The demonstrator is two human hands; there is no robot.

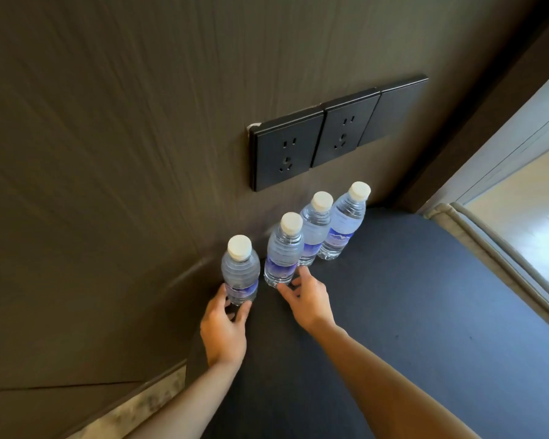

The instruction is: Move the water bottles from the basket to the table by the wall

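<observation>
Several clear water bottles with white caps and blue labels stand upright in a row along the wall on a dark table (409, 312). My left hand (224, 331) wraps around the base of the leftmost bottle (240, 270). My right hand (308, 299) has its fingers spread just below the second bottle (282, 251), fingertips at or near its base without gripping it. Two more bottles (314, 229) (343, 223) stand further right, untouched. The basket is not in view.
A dark panelled wall (108, 153) rises right behind the bottles, with a black strip of power sockets (314, 141) above them. A padded beige edge (488, 248) runs along the table's right side. Pale floor shows at the lower left.
</observation>
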